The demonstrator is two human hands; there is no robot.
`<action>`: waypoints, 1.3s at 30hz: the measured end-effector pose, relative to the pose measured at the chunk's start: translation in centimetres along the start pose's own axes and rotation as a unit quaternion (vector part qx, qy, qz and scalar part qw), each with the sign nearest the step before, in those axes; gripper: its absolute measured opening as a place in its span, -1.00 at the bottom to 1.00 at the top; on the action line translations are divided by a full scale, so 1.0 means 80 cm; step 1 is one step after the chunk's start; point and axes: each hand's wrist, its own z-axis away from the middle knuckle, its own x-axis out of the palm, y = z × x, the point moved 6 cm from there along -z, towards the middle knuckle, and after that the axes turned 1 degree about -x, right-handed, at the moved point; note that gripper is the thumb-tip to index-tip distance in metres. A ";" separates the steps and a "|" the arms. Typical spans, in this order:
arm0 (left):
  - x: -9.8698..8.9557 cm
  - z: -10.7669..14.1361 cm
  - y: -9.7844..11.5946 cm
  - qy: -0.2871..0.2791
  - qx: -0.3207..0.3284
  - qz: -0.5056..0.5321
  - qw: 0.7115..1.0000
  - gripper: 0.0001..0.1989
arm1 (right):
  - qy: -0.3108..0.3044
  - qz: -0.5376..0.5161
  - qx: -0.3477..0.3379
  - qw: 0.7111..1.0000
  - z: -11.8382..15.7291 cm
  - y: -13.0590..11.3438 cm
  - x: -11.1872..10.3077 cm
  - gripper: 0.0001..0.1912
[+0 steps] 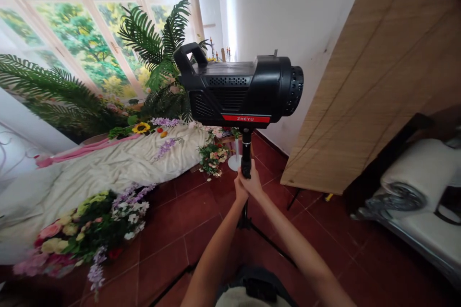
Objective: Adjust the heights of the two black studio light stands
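In the head view, a black studio light (230,98) sits on top of a black light stand (246,146), above the person's hands and in front of a white wall (277,14). Its long axis runs left to right, nearly level in the picture: the carrying handle (190,55) is at the left end, and the round, perforated end (297,90) points right, toward a tan woven panel (331,105). The light stand's column drops from the underside, close to upright in the picture. The left hand (240,187) and the right hand (253,180) are wrapped around this column below the light, pressed close together; the exact place of each finger cannot be told. White capitals on a red strip (246,119) along the body's lower edge read "ZHEYU". To the left, a bed (118,163) with a cream blanket has its near edge lined with artificial flowers (90,230), and a potted-looking palm (158,53) rises behind the handle. The panel's slanting edge stands just beyond the perforated end, with a gap between. Bare red floor tiles (201,216) lie open on both sides of the light stand, crossed by its spread legs
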 end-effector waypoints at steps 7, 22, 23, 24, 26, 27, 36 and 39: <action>0.003 0.000 0.004 -0.031 0.040 -0.021 0.998 -0.71 | -0.053 -0.019 -0.009 0.998 -0.004 0.007 0.001 -0.67; 0.009 0.005 0.020 -0.011 0.016 -0.084 0.996 -0.67 | -0.022 0.088 -0.079 0.993 0.071 0.035 -0.074 -0.65; 0.009 0.005 0.020 -0.010 0.015 -0.088 0.996 -0.67 | -0.035 0.084 -0.075 0.993 0.076 0.039 -0.074 -0.68; 0.009 0.005 0.020 -0.009 0.012 -0.090 0.996 -0.66 | -0.047 0.079 -0.069 0.993 0.079 0.043 -0.073 -0.70; 0.009 0.006 0.019 -0.007 0.003 -0.090 0.996 -0.65 | -0.059 0.065 -0.049 0.995 0.083 0.049 -0.070 -0.71; 0.009 0.006 0.019 -0.007 0.001 -0.088 0.996 -0.65 | -0.056 0.057 -0.033 0.996 0.083 0.052 -0.069 -0.71; 0.009 0.009 0.029 -0.008 0.006 -0.078 0.997 -0.65 | 0.019 -0.045 0.073 0.996 0.084 0.061 -0.057 -0.61; 0.009 0.010 0.027 -0.015 -0.011 -0.080 0.997 -0.64 | 0.022 -0.128 0.118 0.985 0.085 0.070 -0.047 -0.64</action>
